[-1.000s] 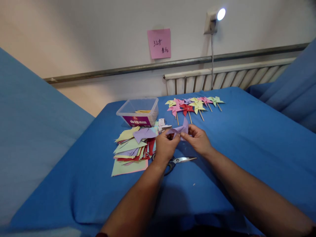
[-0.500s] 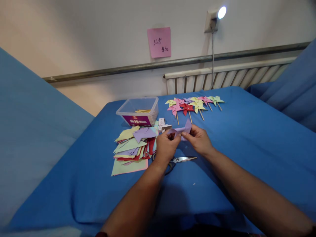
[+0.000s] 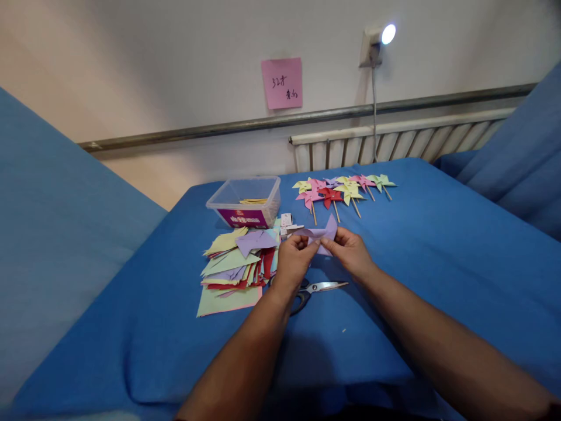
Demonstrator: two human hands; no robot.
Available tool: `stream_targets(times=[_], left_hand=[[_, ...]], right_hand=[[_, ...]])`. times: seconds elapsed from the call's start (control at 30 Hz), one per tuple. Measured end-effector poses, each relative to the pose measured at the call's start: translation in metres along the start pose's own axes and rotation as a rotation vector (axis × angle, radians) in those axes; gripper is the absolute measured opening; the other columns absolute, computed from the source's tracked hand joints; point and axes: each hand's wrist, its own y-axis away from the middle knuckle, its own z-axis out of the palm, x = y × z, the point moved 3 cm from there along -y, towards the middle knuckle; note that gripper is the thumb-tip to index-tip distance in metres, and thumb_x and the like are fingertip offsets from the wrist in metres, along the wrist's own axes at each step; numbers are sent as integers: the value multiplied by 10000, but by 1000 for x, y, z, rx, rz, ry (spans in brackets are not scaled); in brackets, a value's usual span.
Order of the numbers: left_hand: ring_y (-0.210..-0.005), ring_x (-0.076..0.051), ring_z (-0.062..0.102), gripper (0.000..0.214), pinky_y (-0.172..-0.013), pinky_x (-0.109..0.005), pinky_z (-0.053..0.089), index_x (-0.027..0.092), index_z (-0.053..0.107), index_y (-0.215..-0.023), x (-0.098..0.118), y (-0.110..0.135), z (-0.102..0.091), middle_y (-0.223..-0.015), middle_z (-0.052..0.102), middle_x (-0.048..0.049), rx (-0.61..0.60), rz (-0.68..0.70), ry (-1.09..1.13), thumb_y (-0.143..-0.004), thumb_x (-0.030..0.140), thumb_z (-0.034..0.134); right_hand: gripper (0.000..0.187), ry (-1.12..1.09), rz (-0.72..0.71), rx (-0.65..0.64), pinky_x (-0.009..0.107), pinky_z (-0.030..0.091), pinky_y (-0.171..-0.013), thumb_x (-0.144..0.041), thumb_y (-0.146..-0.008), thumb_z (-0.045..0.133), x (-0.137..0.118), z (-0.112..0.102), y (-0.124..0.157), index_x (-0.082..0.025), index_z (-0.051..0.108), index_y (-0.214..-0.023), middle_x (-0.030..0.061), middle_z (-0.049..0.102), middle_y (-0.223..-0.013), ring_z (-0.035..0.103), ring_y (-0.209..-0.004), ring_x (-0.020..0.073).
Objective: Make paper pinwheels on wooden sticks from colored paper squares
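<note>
A purple paper piece (image 3: 325, 230), partly folded, is held above the blue cloth between both hands. My left hand (image 3: 294, 261) pinches its left part, fingers closed. My right hand (image 3: 349, 251) pinches its right part with thumb and fingers together. Steel scissors (image 3: 319, 287) lie on the cloth just under my wrists. A heap of cut coloured paper (image 3: 236, 263) lies to the left of my left hand.
A clear plastic tub (image 3: 248, 202) with a purple label stands behind the paper heap. Several finished pinwheels on sticks (image 3: 342, 190) lie at the back of the blue-covered table (image 3: 438, 245). A pink note (image 3: 282, 82) and a lamp (image 3: 381, 36) are on the wall.
Both hands stay pinched on the purple paper, with small finger shifts folding it. The view has tilted slightly, so everything sits a little lower in the picture.
</note>
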Motion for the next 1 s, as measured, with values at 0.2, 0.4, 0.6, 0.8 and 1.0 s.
stream_targets(times=[0.2, 0.4, 0.6, 0.8, 1.0], left_hand=[[-503, -71, 425, 267, -502, -201, 326, 160, 570, -611, 1, 0, -3, -550, 514, 53, 47, 6, -23, -613, 355, 753], [-516, -79, 423, 242, -511, -212, 325, 159, 568, -604, 7, 1, -5, -546, 497, 53, 60, 100, -166, -651, 338, 724], [-506, -77, 427, 215, -501, -207, 328, 164, 546, -596, 11, 3, -4, -540, 496, 60, 80, 109, -167, -653, 282, 717], [-570, -106, 543, 189, -553, -215, 394, 148, 623, -711, 6, 1, -4, -632, 617, 19, 75, 108, -121, -647, 287, 734], [-808, -180, 657, 400, -757, -300, 489, 155, 603, -1014, -5, -1, -1, -919, 711, -80, 70, 117, -16, -641, 200, 740]], right_hand=[[331, -39, 28, -31, 271, 432, -624, -485, -710, 732, -5, 2, 5, -189, 664, -840, -6, 668, -729, 566, -633, 138], [357, -44, 36, -15, 268, 411, -589, -463, -632, 794, -1, 2, 1, -175, 656, -793, -8, 658, -683, 554, -602, 136], [326, 37, -16, 26, 261, 391, -560, -458, -664, 776, 3, 0, -2, -173, 645, -752, -16, 631, -642, 511, -558, 118], [345, -15, -4, 33, 260, 410, -591, -470, -657, 773, 3, 4, 0, -171, 645, -771, -10, 641, -685, 538, -604, 127], [316, 156, -129, 182, 261, 411, -585, -475, -726, 705, 6, -4, -4, -171, 620, -745, -7, 621, -671, 516, -595, 129]])
